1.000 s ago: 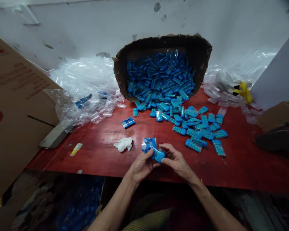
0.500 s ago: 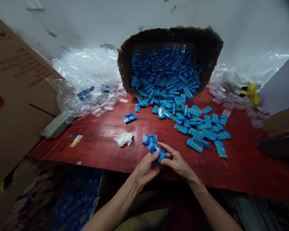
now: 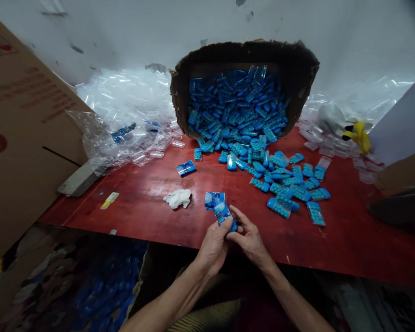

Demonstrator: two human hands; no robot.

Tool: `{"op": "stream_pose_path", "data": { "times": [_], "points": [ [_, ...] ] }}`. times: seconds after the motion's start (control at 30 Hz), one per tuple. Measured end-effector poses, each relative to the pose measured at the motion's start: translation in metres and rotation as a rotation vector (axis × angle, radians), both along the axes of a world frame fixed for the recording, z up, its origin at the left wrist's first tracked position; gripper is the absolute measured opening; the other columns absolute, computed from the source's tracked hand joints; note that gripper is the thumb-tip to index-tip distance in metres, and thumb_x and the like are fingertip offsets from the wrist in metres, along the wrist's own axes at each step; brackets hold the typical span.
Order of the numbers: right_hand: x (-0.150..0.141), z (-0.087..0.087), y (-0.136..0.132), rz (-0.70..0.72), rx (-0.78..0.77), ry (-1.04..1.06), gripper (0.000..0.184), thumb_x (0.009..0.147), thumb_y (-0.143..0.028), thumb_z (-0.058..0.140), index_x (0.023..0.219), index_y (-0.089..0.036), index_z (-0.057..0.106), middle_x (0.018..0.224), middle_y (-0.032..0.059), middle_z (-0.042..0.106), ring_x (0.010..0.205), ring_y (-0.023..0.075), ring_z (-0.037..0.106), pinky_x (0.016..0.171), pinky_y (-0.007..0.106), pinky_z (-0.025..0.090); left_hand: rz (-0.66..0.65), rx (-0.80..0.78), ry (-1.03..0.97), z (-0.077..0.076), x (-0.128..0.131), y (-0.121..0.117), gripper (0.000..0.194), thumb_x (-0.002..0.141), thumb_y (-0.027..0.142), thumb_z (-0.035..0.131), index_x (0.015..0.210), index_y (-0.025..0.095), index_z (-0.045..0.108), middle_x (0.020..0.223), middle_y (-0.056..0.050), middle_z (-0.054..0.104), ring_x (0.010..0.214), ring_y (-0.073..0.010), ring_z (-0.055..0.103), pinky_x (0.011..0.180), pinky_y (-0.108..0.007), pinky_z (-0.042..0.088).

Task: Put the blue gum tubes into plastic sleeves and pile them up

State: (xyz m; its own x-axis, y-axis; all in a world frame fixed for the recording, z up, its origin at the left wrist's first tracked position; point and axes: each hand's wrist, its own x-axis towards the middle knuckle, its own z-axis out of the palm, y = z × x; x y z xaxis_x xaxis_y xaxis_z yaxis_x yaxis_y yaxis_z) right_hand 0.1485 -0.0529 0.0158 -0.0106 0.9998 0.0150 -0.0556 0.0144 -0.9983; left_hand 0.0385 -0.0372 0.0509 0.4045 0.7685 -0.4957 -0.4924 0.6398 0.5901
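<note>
Above the table's front edge I hold a small blue case with a printed sleeve [image 3: 222, 213], tilted. My left hand [image 3: 214, 243] is closed on its lower end, thumb on top. My right hand [image 3: 251, 237] grips the same end from the right, with its thumb and bent fingers against the case. Just behind the case lies a stack of blue printed sleeves [image 3: 213, 200]. Farther back is another blue printed sleeve stack [image 3: 186, 168]. To the right spreads a pile of clear cases with blue caps and turquoise balls [image 3: 290, 184].
An open cardboard box [image 3: 174, 99] on its side spills similar cases onto the red table [image 3: 152, 203]. Crumpled white tissue [image 3: 178, 198] and a yellow-and-clear piece [image 3: 109, 200] lie left. Clear plastic covers [image 3: 124, 97] heap behind; a large carton [image 3: 24, 120] stands left.
The case has turned slightly in my hands, so more of its printed face shows. My right hand has shifted a little down and left. The things on the table have stayed put.
</note>
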Motion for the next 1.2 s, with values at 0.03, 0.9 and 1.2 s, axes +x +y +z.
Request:
{"op": "stream_pose_path", "data": {
  "times": [0.03, 0.9, 1.2],
  "points": [
    [0.002, -0.001, 0.001, 0.022, -0.040, 0.068, 0.061, 0.064, -0.018, 0.064, 0.121, -0.027, 0.045, 0.113, 0.0013, 0.055, 0.095, 0.0168, 0.054, 0.085, 0.031, 0.042, -0.024, -0.017, -0.026, 0.001, -0.001, 0.001, 0.021, 0.070, 0.031, 0.060, 0.075, 0.011, 0.061, 0.067, -0.004, 0.062, 0.061, -0.0114, 0.057, 0.066, -0.024, 0.043],
    [-0.004, 0.000, 0.006, 0.384, -0.171, 0.257, 0.054, 0.066, -0.034, 0.064, 0.117, -0.026, 0.047, 0.101, 0.0001, 0.059, 0.086, 0.0157, 0.055, 0.079, 0.030, 0.042, -0.065, 0.109, -0.105, 0.000, -0.028, -0.012, 0.017, 0.075, 0.018, 0.053, 0.088, 0.010, 0.062, 0.084, -0.009, 0.067, 0.078, -0.0182, 0.062, 0.082, -0.034, 0.043],
    [-0.005, 0.003, 0.063, 0.042, 0.235, -0.811, 0.023, 0.079, -0.027, 0.049, 0.099, -0.020, 0.059, 0.093, 0.0054, 0.057, 0.085, 0.0169, 0.050, 0.078, 0.030, 0.037, 0.682, 0.020, -0.054, -0.008, -0.162, -0.017, 0.039, 0.078, 0.046, 0.041, 0.095, 0.017, 0.060, 0.089, -0.009, 0.067, 0.092, -0.0263, 0.059, 0.078, -0.043, 0.047]
  ]
}}
